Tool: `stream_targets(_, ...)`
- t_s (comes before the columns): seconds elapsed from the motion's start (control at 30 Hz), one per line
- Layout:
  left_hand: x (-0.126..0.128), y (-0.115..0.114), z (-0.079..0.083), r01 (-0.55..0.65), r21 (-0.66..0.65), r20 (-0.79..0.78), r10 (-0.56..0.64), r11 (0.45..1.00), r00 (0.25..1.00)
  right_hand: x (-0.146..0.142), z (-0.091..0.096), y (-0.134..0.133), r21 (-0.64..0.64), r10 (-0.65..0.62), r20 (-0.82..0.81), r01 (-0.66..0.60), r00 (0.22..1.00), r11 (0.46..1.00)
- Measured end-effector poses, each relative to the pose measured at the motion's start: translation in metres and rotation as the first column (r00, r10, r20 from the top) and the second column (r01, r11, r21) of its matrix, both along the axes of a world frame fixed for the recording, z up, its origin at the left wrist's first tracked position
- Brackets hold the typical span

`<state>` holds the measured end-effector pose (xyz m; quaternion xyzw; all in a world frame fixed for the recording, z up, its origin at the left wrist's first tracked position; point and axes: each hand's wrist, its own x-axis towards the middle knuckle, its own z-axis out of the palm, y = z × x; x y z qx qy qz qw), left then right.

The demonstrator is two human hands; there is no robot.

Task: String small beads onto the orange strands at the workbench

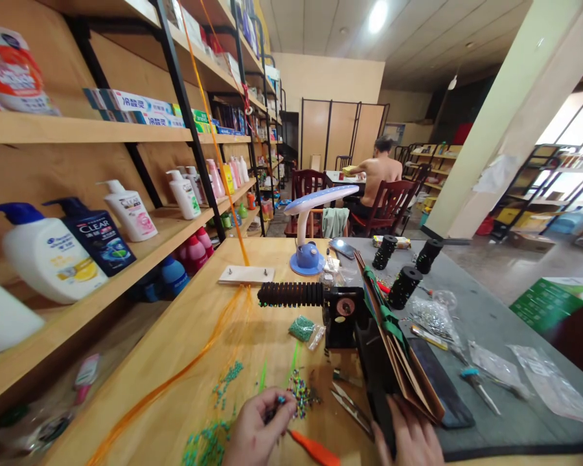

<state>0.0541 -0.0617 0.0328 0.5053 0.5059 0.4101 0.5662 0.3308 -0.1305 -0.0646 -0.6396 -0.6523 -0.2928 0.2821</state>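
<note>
My left hand [261,424] is closed in a pinch at the front of the table, with small dark and bluish beads between thumb and fingertips. Just right of it lies a pile of mixed shiny beads [302,395]. Green beads [206,443] are scattered to its left. My right hand [411,432] grips the near end of a black bar [379,382], thumb on the left and fingers on the right. Cardboard strips [403,349] tied with green ribbon run along this bar. At its far end, a black stand [342,317] carries a ridged black rod [291,294] with beads along it.
Scissors [352,408] and an orange-handled tool [313,448] lie between my hands. Orange threads [175,372] cross the left side. A blue lamp [307,255] stands behind. Beaded black cylinders [405,287] and pliers [480,388] are on the right. A person [381,171] sits farther back.
</note>
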Motion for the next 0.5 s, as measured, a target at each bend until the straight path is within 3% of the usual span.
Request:
stream_targets(0.07,-0.001,0.002,0.000,0.021,-0.054,0.035,-0.019,0.998,0.999,-0.015,0.005,0.009,-0.050,0.149,0.092,-0.145,0.984,0.988)
stream_targets(0.13,-0.002,0.005,-0.004,0.039,-0.104,0.067,-0.032,0.994,0.997,-0.027,0.007,0.019,-0.161,0.226,0.050,-0.216,0.973,0.963)
stream_targets(0.27,-0.004,0.010,-0.018,0.073,-0.155,0.107,-0.056,0.985,0.993,-0.039,0.003,0.036,-0.338,0.193,-0.069,-0.205,0.979,0.919)
stream_targets(0.4,-0.003,0.012,-0.029,0.048,-0.163,0.165,-0.021,0.985,0.986,-0.035,-0.001,0.046,-0.363,0.146,-0.138,-0.187,0.980,0.913)
stream_targets(0.5,-0.001,0.015,-0.035,0.039,-0.218,0.223,0.011,0.975,0.975,-0.036,0.000,0.048,-0.362,0.132,-0.331,-0.255,0.934,0.897)
